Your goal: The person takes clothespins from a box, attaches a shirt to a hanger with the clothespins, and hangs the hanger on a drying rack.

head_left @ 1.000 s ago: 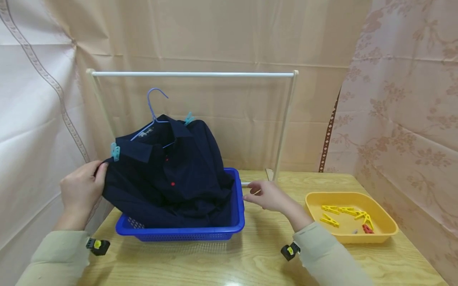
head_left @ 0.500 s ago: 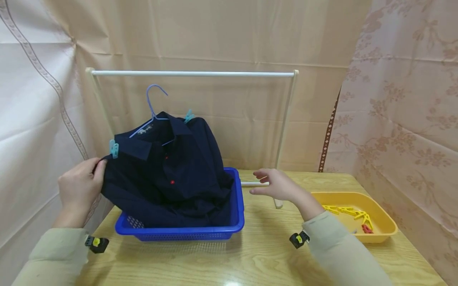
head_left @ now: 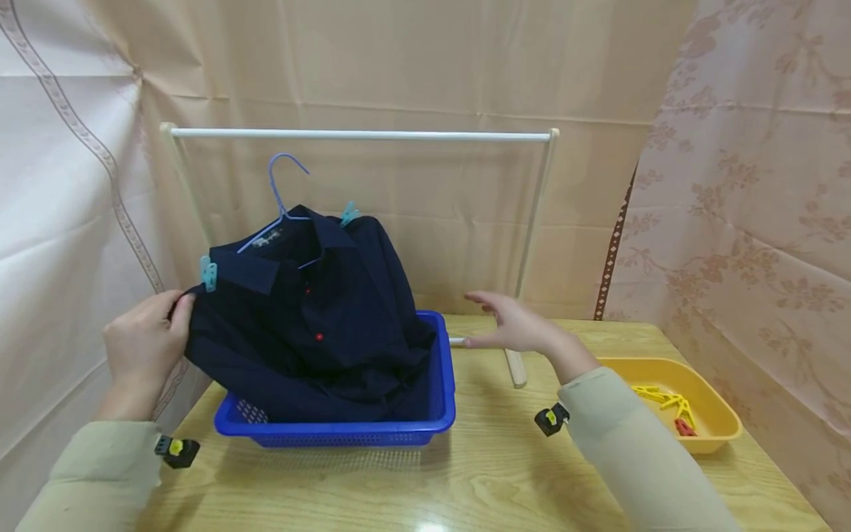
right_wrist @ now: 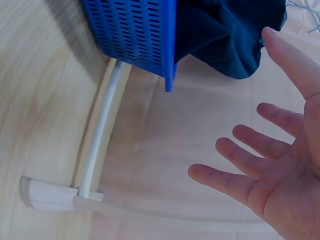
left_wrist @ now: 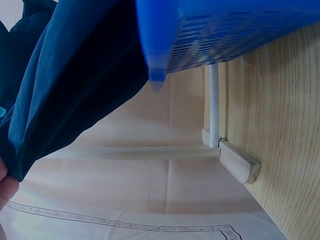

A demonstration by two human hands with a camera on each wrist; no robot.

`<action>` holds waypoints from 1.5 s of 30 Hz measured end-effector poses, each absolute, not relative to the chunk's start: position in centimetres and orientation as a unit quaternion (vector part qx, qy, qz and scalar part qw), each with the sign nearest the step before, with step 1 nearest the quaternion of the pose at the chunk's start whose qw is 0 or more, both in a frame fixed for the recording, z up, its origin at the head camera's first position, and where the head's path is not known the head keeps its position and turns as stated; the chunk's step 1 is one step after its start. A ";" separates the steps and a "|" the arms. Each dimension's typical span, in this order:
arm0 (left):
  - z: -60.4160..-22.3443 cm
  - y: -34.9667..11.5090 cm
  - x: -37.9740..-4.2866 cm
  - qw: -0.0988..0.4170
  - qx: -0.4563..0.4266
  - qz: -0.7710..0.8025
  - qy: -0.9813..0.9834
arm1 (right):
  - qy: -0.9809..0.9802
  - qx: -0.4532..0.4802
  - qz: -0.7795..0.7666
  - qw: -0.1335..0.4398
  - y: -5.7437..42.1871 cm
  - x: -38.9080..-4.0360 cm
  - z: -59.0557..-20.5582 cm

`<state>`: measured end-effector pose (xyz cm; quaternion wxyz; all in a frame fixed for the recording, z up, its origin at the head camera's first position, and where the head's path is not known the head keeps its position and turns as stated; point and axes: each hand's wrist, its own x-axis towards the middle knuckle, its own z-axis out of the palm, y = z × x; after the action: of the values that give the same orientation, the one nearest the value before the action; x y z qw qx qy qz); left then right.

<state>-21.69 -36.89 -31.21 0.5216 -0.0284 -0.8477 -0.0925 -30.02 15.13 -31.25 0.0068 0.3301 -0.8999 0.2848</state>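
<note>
A dark navy shirt (head_left: pixel 359 310) with red buttons is on a light blue hanger (head_left: pixel 275 185), its lower part bunched in a blue basket (head_left: pixel 346 428). Teal clips sit at both shoulders, a left clip (head_left: pixel 209 274) and a right clip (head_left: pixel 349 213). My left hand (head_left: pixel 146 343) pinches the shirt's fabric just below the left clip; in the left wrist view the fingertips (left_wrist: pixel 9 187) show at the cloth's edge. To the right of the basket, my right hand (head_left: pixel 515 323) is in the air, fingers spread and holding nothing, as the right hand (right_wrist: pixel 280 170) in its wrist view confirms.
Behind the basket stands a rack with a white top bar (head_left: pixel 359 134) and wooden feet (head_left: pixel 515 368). A yellow tray (head_left: pixel 714 414) on the table's right holds yellow clips (head_left: pixel 665 399) and a red clip (head_left: pixel 685 427). Curtains enclose the back and sides.
My right hand has moved away from the basket's right rim, rising and spreading its fingers. The left hand and the shirt's shoulders have risen slightly, the grip unchanged.
</note>
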 end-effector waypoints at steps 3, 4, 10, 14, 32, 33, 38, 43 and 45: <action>-31.1 -37.0 -21.6 0.528 -0.030 -0.092 -0.844 | -0.901 0.332 0.279 0.007 14.3 -30.7 -30.8; -31.1 -37.0 -21.6 0.531 -0.032 -0.091 -0.842 | -0.902 0.332 0.277 0.007 14.0 -30.9 -30.8; -31.1 -37.3 -21.6 0.541 -0.037 -0.089 -0.836 | -0.901 0.340 0.268 -0.005 12.0 -31.5 -30.6; -31.1 -37.4 -21.7 0.537 -0.033 -0.091 -0.838 | -0.898 0.350 0.264 -0.013 10.5 -31.6 -30.5; -31.0 -37.7 -21.7 0.531 -0.032 -0.087 -0.842 | -0.894 0.366 0.229 -0.115 4.4 -31.2 -30.9; -31.0 -37.7 -21.7 0.530 -0.032 -0.088 -0.843 | -0.895 0.365 0.227 -0.120 4.1 -31.2 -30.9; -31.1 -37.8 -21.7 0.528 -0.031 -0.088 -0.844 | -0.901 0.363 0.197 -0.132 2.8 -31.2 -30.6; -31.2 -37.9 -21.8 0.522 -0.030 -0.085 -0.848 | -0.899 0.374 0.181 -0.139 1.5 -31.1 -30.4; -31.3 -37.9 -21.9 0.520 -0.030 -0.084 -0.849 | -0.897 0.379 0.180 -0.142 1.0 -31.0 -30.5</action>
<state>-21.89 -37.87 -31.26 0.5201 -0.0300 -0.8494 -0.0838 -31.03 1.03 -30.52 -0.1422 0.3786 -0.8968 0.1796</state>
